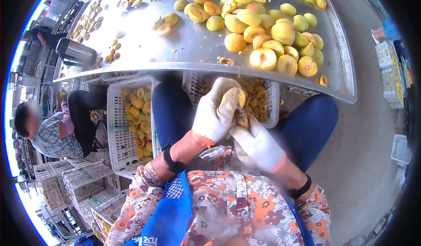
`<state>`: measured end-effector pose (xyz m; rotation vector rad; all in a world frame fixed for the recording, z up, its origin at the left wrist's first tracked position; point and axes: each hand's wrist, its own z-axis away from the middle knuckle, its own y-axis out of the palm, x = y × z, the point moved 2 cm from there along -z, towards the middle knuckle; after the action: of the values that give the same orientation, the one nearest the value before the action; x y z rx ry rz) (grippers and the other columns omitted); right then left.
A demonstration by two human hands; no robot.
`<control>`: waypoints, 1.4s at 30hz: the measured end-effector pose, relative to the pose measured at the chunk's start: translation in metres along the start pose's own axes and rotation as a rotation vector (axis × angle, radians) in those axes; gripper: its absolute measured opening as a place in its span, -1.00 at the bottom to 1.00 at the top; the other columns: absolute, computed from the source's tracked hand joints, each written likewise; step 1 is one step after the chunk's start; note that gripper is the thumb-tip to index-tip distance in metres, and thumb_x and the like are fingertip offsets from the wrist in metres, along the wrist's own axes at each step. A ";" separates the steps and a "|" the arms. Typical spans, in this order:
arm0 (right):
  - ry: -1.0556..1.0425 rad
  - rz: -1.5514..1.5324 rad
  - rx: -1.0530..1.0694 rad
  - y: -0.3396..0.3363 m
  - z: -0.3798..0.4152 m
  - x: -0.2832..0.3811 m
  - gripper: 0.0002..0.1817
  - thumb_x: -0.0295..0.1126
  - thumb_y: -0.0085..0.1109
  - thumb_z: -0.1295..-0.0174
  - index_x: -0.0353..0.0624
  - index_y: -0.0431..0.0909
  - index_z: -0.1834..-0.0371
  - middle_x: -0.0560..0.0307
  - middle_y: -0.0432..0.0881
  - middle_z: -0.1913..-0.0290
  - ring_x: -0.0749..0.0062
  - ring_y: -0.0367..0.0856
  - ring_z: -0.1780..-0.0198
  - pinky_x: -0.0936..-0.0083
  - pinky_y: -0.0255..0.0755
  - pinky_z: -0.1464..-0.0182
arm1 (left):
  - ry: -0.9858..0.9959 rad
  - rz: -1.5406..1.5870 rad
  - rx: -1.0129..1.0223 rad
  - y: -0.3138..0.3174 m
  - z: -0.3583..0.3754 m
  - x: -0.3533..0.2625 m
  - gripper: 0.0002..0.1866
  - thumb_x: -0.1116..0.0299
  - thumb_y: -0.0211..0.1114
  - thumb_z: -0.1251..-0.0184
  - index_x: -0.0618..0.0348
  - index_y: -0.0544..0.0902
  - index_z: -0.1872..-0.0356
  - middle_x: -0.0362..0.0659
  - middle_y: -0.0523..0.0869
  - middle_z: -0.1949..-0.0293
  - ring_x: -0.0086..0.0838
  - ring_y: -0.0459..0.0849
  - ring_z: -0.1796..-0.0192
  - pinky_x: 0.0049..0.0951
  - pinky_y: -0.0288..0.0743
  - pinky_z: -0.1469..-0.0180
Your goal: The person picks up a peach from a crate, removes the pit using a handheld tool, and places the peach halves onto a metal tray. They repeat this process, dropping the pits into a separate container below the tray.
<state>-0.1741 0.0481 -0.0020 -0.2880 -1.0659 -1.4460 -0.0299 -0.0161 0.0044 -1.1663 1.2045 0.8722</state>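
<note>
A yellow halved peach [231, 98] is gripped in the white-gloved left hand [215, 113] below the near edge of the steel tabletop [193, 44]. A small metal pitting knife [240, 113] is clasped in the closed right hand [256, 143]. The blade is best kept shallow around the stone, over the white plastic crate [272, 114], so that scraps are caught.

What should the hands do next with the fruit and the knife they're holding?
Probably work the knife on around the fruit. The left hand cups the fruit over the white crate between the knees, and the right hand holds the blade against its underside; the fruit looks whole, not yet halved.
</note>
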 end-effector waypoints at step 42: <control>0.233 -0.223 0.125 -0.031 -0.008 -0.003 -0.74 -0.23 0.11 -0.55 -0.06 0.37 -0.14 0.31 0.41 0.53 0.70 0.23 0.74 0.64 0.07 0.74 | 0.067 -0.983 -0.542 -0.194 0.029 0.042 -0.77 0.22 0.30 -0.45 0.11 0.73 0.04 -0.14 0.77 0.18 -0.27 0.73 0.17 -0.33 0.60 0.08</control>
<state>-0.1975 0.0382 -0.0216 0.0907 -1.0148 -1.5593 0.1699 -0.0335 0.0012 -1.9769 0.3021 0.3839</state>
